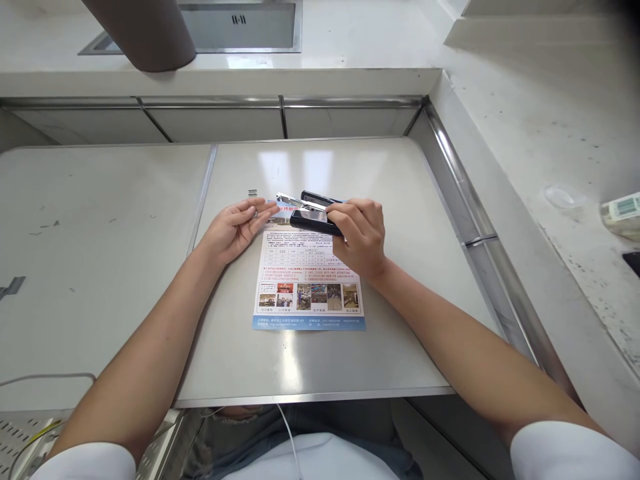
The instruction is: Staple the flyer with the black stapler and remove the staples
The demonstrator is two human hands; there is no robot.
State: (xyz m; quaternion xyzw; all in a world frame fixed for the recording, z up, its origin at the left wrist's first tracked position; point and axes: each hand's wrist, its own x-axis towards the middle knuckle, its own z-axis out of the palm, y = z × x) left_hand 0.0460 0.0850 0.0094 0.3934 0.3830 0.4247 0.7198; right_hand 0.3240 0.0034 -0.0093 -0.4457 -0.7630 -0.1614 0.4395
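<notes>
In my right hand (pixel 361 233) is a black stapler (pixel 315 222), its top swung up so that the silver staple channel shows; its front points left. My left hand (pixel 239 227) is turned palm up to the left of the stapler, apart from it. Between its thumb and fingers glints a small silvery piece (pixel 256 214), which looks like a strip of staples, mostly hidden. Beneath both hands a printed leaflet (pixel 310 323) with blue edges lies flat. Several staple strips (pixel 253 193) lie on the table just beyond my left fingertips.
The pale table (pixel 230 360) has a seam on its left side. Behind it, a counter holds a sink (pixel 245 30) and a dark brown cylindrical object (pixel 150 33). A clear lid (pixel 560 197) and a labelled container (pixel 623 213) sit on the right ledge. A cable (pixel 47 376) crosses the lower left.
</notes>
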